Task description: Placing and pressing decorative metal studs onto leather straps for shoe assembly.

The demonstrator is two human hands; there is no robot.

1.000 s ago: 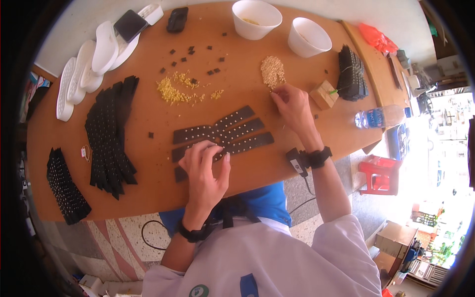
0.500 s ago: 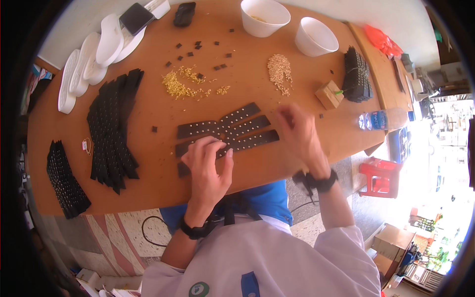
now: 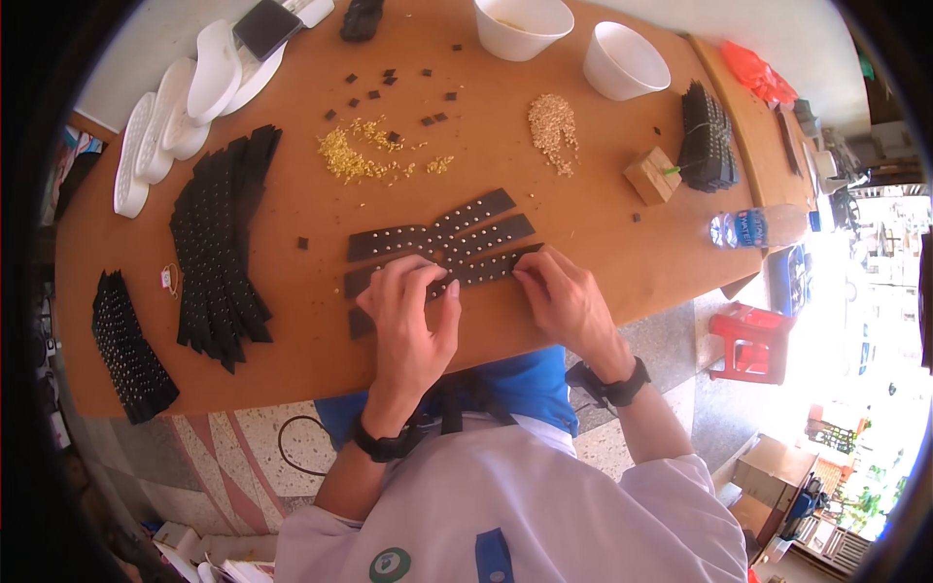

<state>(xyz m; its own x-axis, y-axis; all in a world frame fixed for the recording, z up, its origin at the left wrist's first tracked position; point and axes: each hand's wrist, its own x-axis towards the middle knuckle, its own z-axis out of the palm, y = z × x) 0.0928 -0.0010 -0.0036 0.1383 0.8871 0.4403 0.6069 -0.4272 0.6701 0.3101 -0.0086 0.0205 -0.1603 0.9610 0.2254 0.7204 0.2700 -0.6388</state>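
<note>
Black straps set with rows of pale round studs point(image 3: 486, 234) lie fanned out on the brown table in front of me. Over the nearer straps, my left hand point(image 3: 408, 316) has its fingers curled down and its thumb close to the forefinger, gripping the nearest studded strap point(image 3: 478, 274) near its middle. My right hand point(image 3: 573, 301) pinches the right end of that same strap between thumb and fingers. Part of the straps is hidden beneath my left hand.
Beyond the straps lie gold bits point(image 3: 340, 160), beige bits point(image 3: 553, 128) and small black squares. White bowls point(image 3: 525, 37) stand at the back. Strap bundles point(image 3: 224, 243) and white soles point(image 3: 136, 160) are at left. A wooden block point(image 3: 652, 177) and bottle point(image 3: 763, 229) stand right.
My right hand has come down and left from above the table to the right end of the nearest strap and taken hold of it. My left hand has stayed in place.
</note>
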